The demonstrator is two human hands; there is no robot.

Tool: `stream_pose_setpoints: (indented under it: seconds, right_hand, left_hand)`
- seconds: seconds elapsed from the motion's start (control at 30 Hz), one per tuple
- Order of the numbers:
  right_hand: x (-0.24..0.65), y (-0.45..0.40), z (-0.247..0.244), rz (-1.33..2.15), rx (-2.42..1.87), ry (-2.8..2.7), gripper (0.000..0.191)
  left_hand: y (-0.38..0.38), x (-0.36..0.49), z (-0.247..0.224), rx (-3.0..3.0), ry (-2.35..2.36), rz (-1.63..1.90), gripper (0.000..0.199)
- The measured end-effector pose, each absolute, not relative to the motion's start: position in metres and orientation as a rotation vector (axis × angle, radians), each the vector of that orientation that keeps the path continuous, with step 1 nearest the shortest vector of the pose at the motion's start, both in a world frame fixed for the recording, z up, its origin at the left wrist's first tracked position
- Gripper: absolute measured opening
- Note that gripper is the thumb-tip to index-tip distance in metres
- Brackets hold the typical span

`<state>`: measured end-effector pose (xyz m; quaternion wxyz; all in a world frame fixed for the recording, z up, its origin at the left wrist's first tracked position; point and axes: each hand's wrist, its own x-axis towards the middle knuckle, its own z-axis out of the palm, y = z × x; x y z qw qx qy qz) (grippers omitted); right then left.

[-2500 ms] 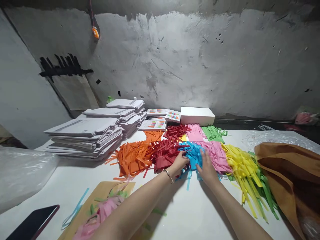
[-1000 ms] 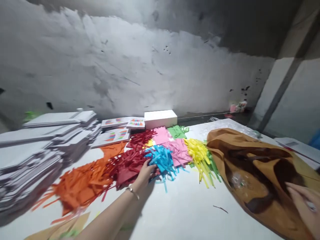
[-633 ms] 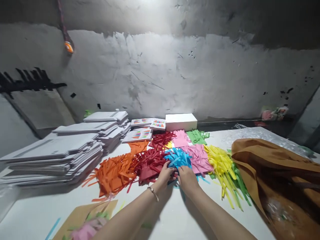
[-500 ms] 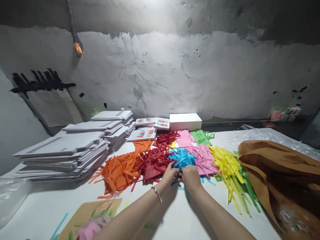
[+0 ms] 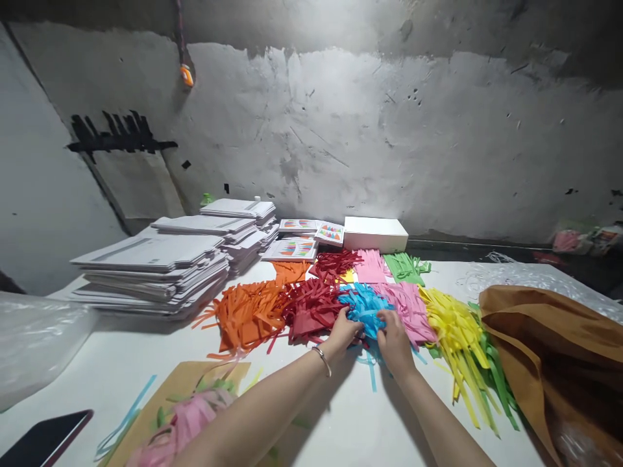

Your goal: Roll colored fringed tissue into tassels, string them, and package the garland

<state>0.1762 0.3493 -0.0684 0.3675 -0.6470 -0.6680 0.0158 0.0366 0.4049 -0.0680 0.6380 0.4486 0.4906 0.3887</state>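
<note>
Both hands are at a pile of blue fringed strips [image 5: 366, 303] in the middle of the table. My left hand [image 5: 346, 331], with a bangle on the wrist, has its fingers closed on the pile's near left edge. My right hand [image 5: 393, 337] touches the pile's right side with bent, parted fingers, and nothing shows held in it. Dark red strips [image 5: 311, 310] lie to the left of the blue ones, with orange strips [image 5: 248, 316] beyond them. Pink strips [image 5: 409, 311] and yellow strips [image 5: 452, 318] are on the right.
Stacks of white flat packets [image 5: 150, 253] stand at the left. A white box [image 5: 374, 235] is at the back. Brown cloth [image 5: 549, 344] covers the right side. A phone [image 5: 48, 441] and a brown sheet [image 5: 160, 402] with pink strips lie at the front left.
The view has swung left, bringing the phone into sight. My right hand has opened and moved apart from my left hand. Blue strips now hang lower in front of the pile.
</note>
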Motion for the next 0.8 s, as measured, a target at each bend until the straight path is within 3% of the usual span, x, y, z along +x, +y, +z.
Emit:
stream_pose_setpoints:
  seconds: [0.13, 0.4, 0.8]
  right_hand:
    - [0.165, 0.343, -0.063, -0.047, -1.657, -1.823, 0.007]
    - [0.158, 0.352, -0.069, 0.009, -1.729, -1.843, 0.018]
    - [0.185, 0.370, -0.105, 0.382, -1.553, -1.295, 0.028]
  left_hand:
    - [0.404, 0.037, -0.070, 1.041, 1.109, 0.914, 0.026]
    - [0.404, 0.037, -0.073, 1.114, 1.118, 0.899, 0.023]
    - [0.403, 0.032, -0.067, 1.476, 1.249, 0.871, 0.027]
